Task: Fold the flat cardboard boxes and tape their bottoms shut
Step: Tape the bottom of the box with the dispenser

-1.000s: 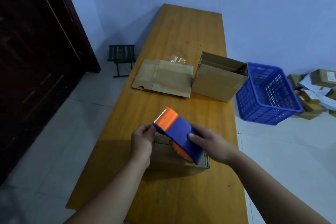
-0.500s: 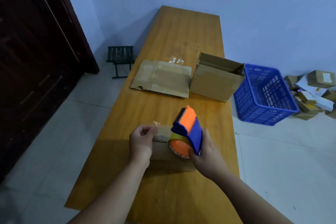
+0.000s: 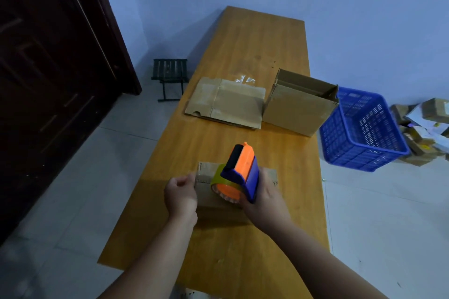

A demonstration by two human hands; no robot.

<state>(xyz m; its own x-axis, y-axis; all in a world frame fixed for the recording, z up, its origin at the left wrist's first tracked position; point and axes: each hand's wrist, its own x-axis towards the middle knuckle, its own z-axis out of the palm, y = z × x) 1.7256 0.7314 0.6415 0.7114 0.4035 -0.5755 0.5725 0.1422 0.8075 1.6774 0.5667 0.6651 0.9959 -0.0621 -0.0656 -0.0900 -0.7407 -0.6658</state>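
A small folded cardboard box (image 3: 209, 198) sits on the wooden table (image 3: 243, 148) just in front of me. My right hand (image 3: 264, 198) grips a blue and orange tape dispenser (image 3: 239, 173) that rests on the box top. My left hand (image 3: 181, 193) pinches the tape end against the box's left edge. Farther back lies a stack of flat cardboard boxes (image 3: 227, 103), and to its right stands an assembled open box (image 3: 300, 104).
A blue plastic basket (image 3: 362, 128) stands on the floor right of the table, with a heap of small parcels (image 3: 427, 126) beyond it. A small dark folding stool (image 3: 170, 77) stands left of the table. A dark wooden door (image 3: 48, 68) fills the left side.
The dispenser has swung from pointing left to standing upright on the box, and moved right. My left hand now presses the tape end down at the left edge.
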